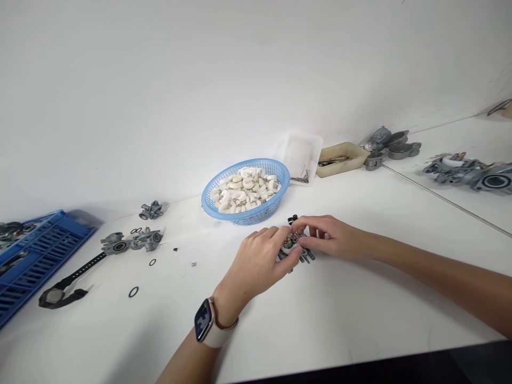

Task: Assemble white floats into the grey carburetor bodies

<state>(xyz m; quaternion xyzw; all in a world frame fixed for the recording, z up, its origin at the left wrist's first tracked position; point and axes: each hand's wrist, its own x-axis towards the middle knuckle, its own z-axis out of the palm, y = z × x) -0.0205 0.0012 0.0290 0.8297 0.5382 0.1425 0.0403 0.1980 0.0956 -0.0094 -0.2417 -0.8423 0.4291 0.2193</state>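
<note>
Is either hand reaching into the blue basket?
No: the left hand and right hand both grip a small metal carburetor body on the table, nearer the camera than the blue basket.

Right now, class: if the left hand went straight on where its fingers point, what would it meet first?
The left hand touches the small metal part first; beyond it, probably the fingers of the right hand.

One view only, head-worn. Looks forward and down across the white worktop (pixel 360 320) to the wall (pixel 200 80) behind. Frame tilted, far edge climbing rightward. Close range: left hand (pixel 256 264) and right hand (pixel 334 237) meet mid-frame on a small metal part (pixel 296 246).
</note>
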